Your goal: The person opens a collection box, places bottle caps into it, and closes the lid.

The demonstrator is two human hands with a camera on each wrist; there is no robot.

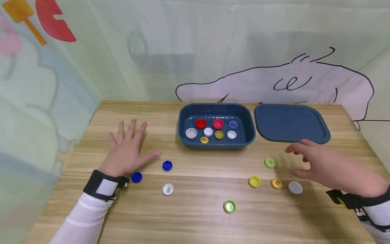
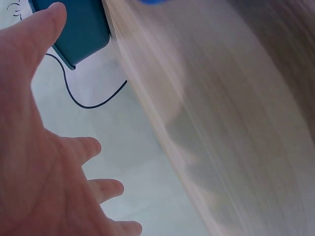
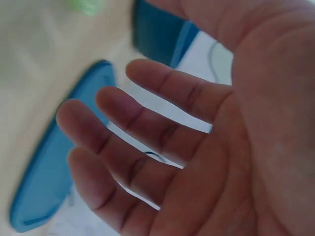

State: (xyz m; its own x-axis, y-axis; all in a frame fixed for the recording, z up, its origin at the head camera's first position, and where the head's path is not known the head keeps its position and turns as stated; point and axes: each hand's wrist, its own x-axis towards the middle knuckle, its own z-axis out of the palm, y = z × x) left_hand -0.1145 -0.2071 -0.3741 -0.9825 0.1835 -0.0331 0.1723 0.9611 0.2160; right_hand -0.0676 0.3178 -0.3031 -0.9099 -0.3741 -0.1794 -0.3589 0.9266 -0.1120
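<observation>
My left hand (image 1: 126, 152) is spread with straight fingers over the left of the table, holding nothing. Close to it are two dark blue bottle caps, one by the wrist (image 1: 136, 177) and one beyond the thumb (image 1: 167, 165). A white cap (image 1: 168, 189) lies a little nearer. On the right, my right hand (image 1: 329, 166) hovers with loosely bent fingers, and the right wrist view shows its palm bare. Around it lie a green cap (image 1: 269, 162), a gold cap (image 1: 276, 183), a white cap (image 1: 295, 187) and a yellow cap (image 1: 254, 181).
A dark blue box (image 1: 217, 146) at the back holds several red, white, gold and blue caps. Beside it lies a flat blue lid (image 1: 290, 122). Another green cap (image 1: 230, 206) is near the front of the wooden table (image 1: 189, 223). A printed curtain (image 1: 213, 40) hangs behind.
</observation>
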